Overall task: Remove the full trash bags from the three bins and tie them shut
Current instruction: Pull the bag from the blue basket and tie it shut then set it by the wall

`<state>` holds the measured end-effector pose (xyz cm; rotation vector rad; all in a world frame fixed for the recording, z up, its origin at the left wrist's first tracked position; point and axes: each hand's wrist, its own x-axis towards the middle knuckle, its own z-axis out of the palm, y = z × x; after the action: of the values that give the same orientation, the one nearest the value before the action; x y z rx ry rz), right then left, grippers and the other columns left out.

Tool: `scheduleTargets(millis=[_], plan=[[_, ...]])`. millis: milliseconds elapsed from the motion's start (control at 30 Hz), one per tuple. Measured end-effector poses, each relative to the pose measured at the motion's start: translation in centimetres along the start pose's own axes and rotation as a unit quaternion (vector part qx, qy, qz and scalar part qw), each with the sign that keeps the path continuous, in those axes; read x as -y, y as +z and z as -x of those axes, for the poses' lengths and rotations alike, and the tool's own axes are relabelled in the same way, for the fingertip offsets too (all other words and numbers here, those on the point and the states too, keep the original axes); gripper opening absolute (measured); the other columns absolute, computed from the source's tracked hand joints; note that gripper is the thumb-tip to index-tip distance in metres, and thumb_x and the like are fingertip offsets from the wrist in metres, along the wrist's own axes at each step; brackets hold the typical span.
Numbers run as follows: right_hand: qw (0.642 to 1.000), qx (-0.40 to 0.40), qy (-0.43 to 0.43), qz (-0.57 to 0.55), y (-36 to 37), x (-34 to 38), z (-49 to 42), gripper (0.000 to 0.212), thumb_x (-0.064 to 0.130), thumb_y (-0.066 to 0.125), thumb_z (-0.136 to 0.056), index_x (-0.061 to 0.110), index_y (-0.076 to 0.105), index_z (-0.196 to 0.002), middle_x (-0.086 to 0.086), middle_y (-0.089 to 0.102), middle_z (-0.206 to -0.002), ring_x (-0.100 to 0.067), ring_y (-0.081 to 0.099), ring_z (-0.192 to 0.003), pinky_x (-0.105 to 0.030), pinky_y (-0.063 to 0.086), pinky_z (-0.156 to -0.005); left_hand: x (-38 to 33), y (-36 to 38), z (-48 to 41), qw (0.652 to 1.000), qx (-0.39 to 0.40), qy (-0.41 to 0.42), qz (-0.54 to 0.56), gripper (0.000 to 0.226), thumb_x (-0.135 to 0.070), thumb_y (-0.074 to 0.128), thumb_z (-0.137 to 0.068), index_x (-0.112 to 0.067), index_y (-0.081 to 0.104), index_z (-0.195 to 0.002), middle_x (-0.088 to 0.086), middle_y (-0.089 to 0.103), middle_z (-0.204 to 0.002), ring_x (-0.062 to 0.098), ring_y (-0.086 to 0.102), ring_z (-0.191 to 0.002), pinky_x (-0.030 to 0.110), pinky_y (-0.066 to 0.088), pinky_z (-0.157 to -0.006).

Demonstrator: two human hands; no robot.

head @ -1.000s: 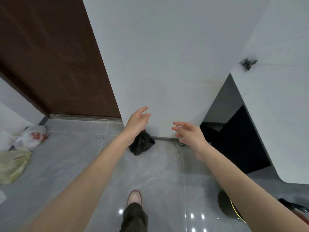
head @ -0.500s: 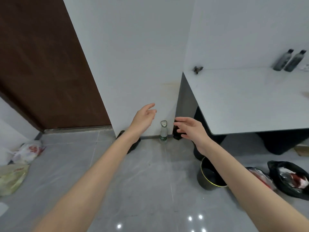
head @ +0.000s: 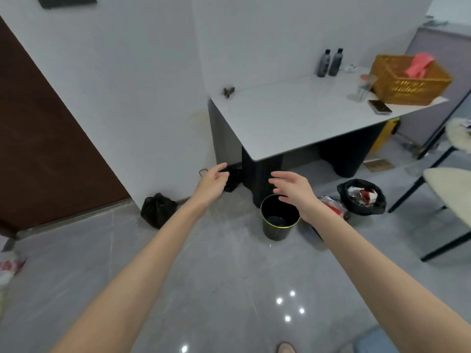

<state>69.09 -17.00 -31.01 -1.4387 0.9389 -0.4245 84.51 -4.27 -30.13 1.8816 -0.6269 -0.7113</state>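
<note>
Both hands hang over the grey tiled floor with fingers spread and relaxed, apart from each other and holding nothing. The left hand reaches toward the white wall; the right hand hovers just above the round black bin with a yellow rim, which stands unlined, its dark bottom showing.

One such bin is plainly in view. Four bags can be counted. A knotted black plastic bag sits against the wall, below and left of the left hand. A second crumpled black bag lies just beyond that hand's fingertips. Right of the right hand, an open black bag heaped with rubbish stands on the floor; whether a bin is inside it cannot be told. Between it and the right wrist lies a bag with red contents, partly hidden.

Beyond both hands, the white-topped bench carries two dark bottles and one orange woven basket.
</note>
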Motion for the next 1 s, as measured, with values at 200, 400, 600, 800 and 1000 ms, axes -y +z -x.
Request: scheduleTargets(millis=[200,400,600,800,1000], plan=[[0.999,-0.048,0.015,-0.006,-12.0,-3.4,0.1,0.029,0.017,0.06,-0.091,0.017,0.061,-0.119,0.002,0.064,-0.103,-0.008,0.057,-0.08,-0.02,0.044,-0.063,-3.5,11.8,0.5,0.998,0.054,0.016,-0.034,0.043,-0.02,0.035,-0.098,-0.02,0.036,-0.141,-0.015,0.05,-0.08,0.006,0.048,-0.076,0.025,0.043,-0.076],[0.997,-0.071,0.036,0.01,-23.1,-6.7,-2.0,0.027,0.017,0.059,-0.09,0.016,0.062,-0.117,-0.002,0.064,-0.105,-0.013,0.058,-0.081,-0.02,0.044,-0.063,-7.3,23.4,-0.8,0.994,0.079,0.04,-0.056,0.043,-0.019,0.033,-0.099,-0.019,0.035,-0.142,-0.014,0.051,-0.081,0.011,0.052,-0.084,0.03,0.046,-0.088],[0.993,-0.097,0.067,0.006,-29.5,-8.3,-6.6,0.026,0.013,0.056,-0.091,0.014,0.061,-0.117,-0.002,0.062,-0.107,-0.008,0.054,-0.069,-0.02,0.044,-0.059,-9.1,30.2,-5.4,0.99,0.107,0.05,-0.072,0.043,-0.021,0.034,-0.098,-0.021,0.036,-0.141,-0.015,0.045,-0.076,0.013,0.048,-0.087,0.03,0.043,-0.093],[0.988,-0.122,0.099,0.004,-33.3,-9.5,-14.8,0.027,0.013,0.056,-0.092,0.014,0.062,-0.118,-0.003,0.061,-0.101,-0.007,0.054,-0.071,-0.019,0.043,-0.057,-9.5,35.5,-13.7,0.986,0.138,0.042,-0.083,0.043,-0.022,0.035,-0.098,-0.021,0.037,-0.14,-0.007,0.054,-0.099,0.013,0.052,-0.101,0.032,0.042,-0.098],[0.983,-0.123,0.137,0.011,-36.3,-9.4,-23.6,0.027,0.011,0.054,-0.093,0.012,0.059,-0.12,-0.004,0.059,-0.103,-0.014,0.055,-0.078,-0.018,0.044,-0.058,-9.8,40.0,-23.0,0.979,0.173,0.018,-0.108,0.042,-0.023,0.033,-0.098,-0.022,0.039,-0.139,-0.004,0.056,-0.117,0.017,0.05,-0.117,0.037,0.04,-0.104]])
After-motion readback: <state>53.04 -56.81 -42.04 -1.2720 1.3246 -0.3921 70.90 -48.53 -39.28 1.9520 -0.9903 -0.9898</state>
